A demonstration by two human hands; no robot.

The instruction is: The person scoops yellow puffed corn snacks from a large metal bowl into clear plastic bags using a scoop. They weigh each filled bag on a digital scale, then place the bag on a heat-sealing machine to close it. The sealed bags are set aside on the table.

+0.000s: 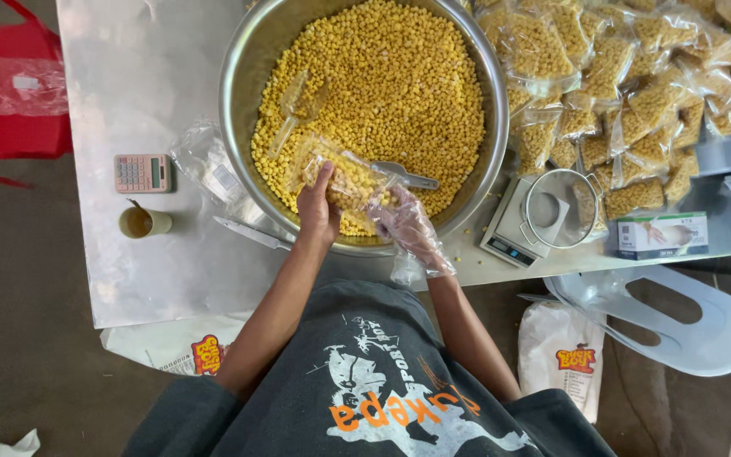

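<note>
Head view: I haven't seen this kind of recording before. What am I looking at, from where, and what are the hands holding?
One camera on the person's head looks straight down. The bare left hand holds a small clear plastic bag of yellow pellets over a large round steel bowl full of them. The right hand, in a thin clear glove, holds a metal scoop at the bag. On the shiny metal table lie a pink calculator, a cup, a digital scale and many filled bags.

Clear filled packets (pixel 628 93) heap right; white-green box (pixel 662 234) below; pink calculator screen (pixel 155 172) left.
</note>
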